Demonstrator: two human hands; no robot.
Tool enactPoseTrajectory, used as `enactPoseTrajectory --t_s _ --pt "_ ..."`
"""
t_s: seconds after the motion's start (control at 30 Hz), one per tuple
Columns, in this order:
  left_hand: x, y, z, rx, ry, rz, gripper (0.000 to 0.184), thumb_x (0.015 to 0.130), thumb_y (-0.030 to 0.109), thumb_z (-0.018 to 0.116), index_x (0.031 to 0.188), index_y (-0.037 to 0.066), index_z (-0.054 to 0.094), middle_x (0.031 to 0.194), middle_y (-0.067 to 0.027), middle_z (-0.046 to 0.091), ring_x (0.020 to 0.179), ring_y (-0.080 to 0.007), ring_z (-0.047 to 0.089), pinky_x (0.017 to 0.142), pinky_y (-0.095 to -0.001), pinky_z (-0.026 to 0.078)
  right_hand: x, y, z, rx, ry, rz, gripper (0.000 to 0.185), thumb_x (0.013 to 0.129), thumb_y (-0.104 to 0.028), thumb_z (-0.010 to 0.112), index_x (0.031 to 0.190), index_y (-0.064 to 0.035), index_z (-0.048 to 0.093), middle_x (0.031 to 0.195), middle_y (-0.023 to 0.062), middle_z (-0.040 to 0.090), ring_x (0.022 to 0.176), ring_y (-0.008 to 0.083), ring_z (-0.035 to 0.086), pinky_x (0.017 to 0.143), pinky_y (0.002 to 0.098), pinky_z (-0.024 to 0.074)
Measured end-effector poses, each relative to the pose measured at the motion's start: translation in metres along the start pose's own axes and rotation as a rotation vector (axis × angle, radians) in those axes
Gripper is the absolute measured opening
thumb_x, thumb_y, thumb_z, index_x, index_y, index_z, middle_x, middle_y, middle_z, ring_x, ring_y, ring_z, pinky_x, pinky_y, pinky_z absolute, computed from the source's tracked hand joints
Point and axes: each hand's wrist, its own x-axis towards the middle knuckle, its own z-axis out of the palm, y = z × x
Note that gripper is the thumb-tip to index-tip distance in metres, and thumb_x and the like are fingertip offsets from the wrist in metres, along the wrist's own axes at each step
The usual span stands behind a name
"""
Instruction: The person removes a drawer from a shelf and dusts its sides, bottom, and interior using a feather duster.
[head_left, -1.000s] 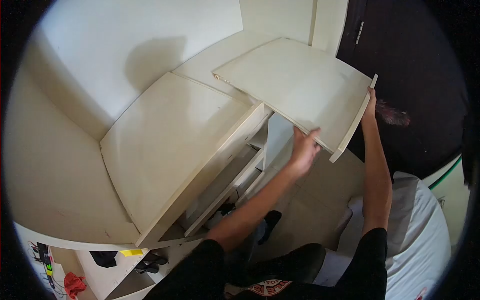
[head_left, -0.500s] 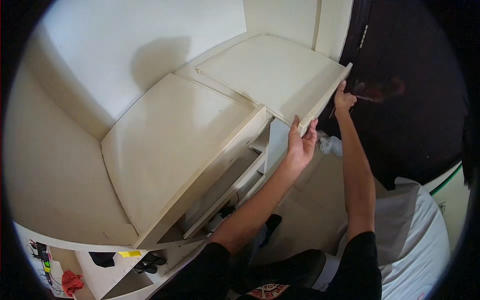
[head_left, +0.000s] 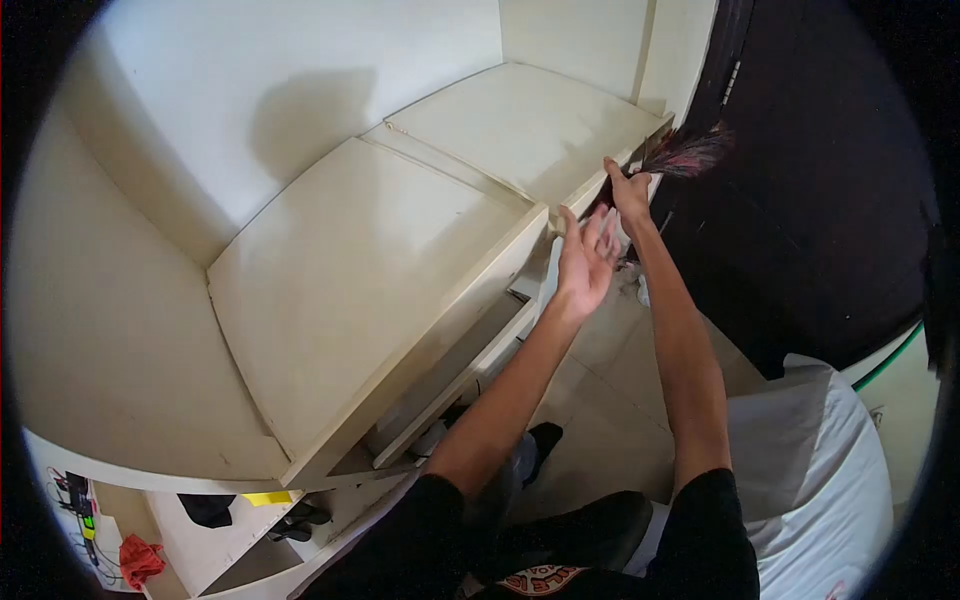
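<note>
My left hand has its palm turned up and fingers apart, just below the near corner of a cream panel with a raised front lip. Nothing shows in that palm. Beyond it, my right hand is at the panel's front lip, closed round the dark handle of a brush with dark reddish bristles. The panel lies on the cabinet top, beside a second cream panel, with a narrow gap between them.
Below the second panel is an open shelf. A dark door stands at the right, above a white-covered surface. Tiled floor shows between. At lower left are a red cloth and a yellow item.
The lipped panel has moved back and left and now lies lower on the cabinet. Both hands moved left, and the brush moved along with my right hand. My left hand has come off the panel.
</note>
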Motion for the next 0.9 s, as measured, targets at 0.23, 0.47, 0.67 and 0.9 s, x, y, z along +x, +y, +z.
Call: enactPoseTrajectory --t_s 0.23,0.47,0.67,0.9 --pt "-0.155 -0.008 -0.059 0.644 -0.036 -0.254 0.052 0.098 0.041 0.050 0.137 0.008 0.041 0.141 -0.0078 0.048 0.118 -0.0227 0.050 0.098 -0.0404 0.038 -0.004 -0.007 -0.003 0.077 -0.077 0.001 0.100 0.077 -0.049 0.075 0.127 0.0207 0.023 0.128 0.0298 0.046 0.118 0.0327 0.049 0.104 0.0342 0.0367" --pt "-0.293 0.023 -0.121 0.640 -0.102 -0.305 0.039 0.099 0.028 0.051 0.131 0.005 0.044 0.122 -0.0138 0.058 0.105 -0.0201 0.058 0.086 -0.0337 0.046 -0.023 -0.022 0.018 -0.120 0.010 0.236 0.119 0.071 -0.056 0.071 0.135 0.0218 0.008 0.137 0.0331 0.039 0.129 0.0357 0.042 0.108 0.0338 0.0319" --pt "-0.283 0.024 -0.123 0.436 -0.099 -0.326 0.034 0.097 0.022 0.054 0.126 0.005 0.046 0.115 -0.0150 0.059 0.101 -0.0213 0.059 0.085 -0.0347 0.046 -0.027 -0.027 0.013 -0.164 0.001 0.193 0.115 0.070 -0.054 0.070 0.134 0.0213 0.011 0.137 0.0348 0.039 0.128 0.0377 0.042 0.107 0.0360 0.0332" --pt "-0.283 0.021 -0.126 0.380 -0.099 -0.323 0.034 0.097 0.020 0.055 0.126 0.004 0.046 0.114 -0.0169 0.059 0.103 -0.0221 0.058 0.088 -0.0346 0.045 -0.016 -0.036 0.022 -0.191 0.094 0.254 0.106 0.065 -0.043 0.070 0.131 0.0215 0.017 0.131 0.0350 0.042 0.123 0.0384 0.046 0.104 0.0373 0.0363"
